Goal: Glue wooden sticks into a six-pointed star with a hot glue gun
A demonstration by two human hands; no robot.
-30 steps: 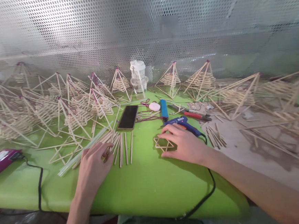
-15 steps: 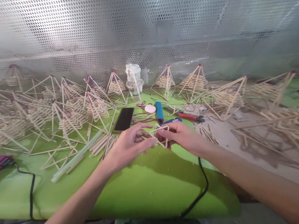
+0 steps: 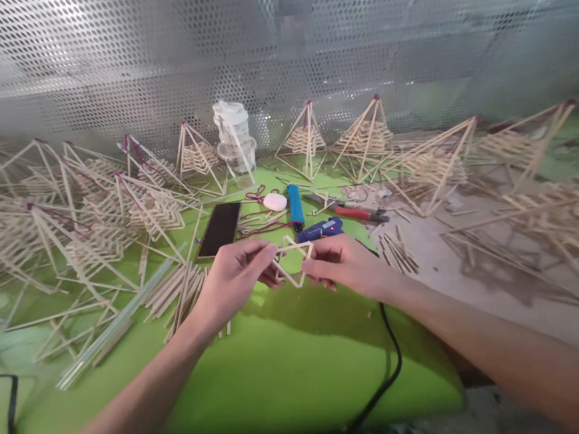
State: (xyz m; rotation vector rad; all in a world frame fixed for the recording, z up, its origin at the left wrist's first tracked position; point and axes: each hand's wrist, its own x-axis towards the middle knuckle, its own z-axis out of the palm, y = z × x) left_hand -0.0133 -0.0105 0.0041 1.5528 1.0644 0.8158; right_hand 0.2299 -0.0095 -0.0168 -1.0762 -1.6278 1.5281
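A small star of glued wooden sticks (image 3: 292, 263) is held up above the green table (image 3: 292, 377) between both my hands. My left hand (image 3: 234, 278) pinches its left side with fingers closed. My right hand (image 3: 346, 266) grips its right side, fingers curled. Just behind them lies a blue glue gun (image 3: 320, 229) with its black cord (image 3: 382, 377) running toward me. Loose wooden sticks (image 3: 185, 292) lie in a pile left of my left hand.
Many stick pyramids (image 3: 133, 209) crowd the left and back of the table, and more (image 3: 436, 165) stand at the right. A black phone (image 3: 219, 229), a blue lighter (image 3: 295, 206), red-handled pliers (image 3: 354, 212), a clear plastic jar (image 3: 234, 138) and short sticks (image 3: 397, 252) lie nearby.
My right hand lifted the stick star off the table, and my left hand left the loose sticks and took hold of the star's other side. The view shifted right.
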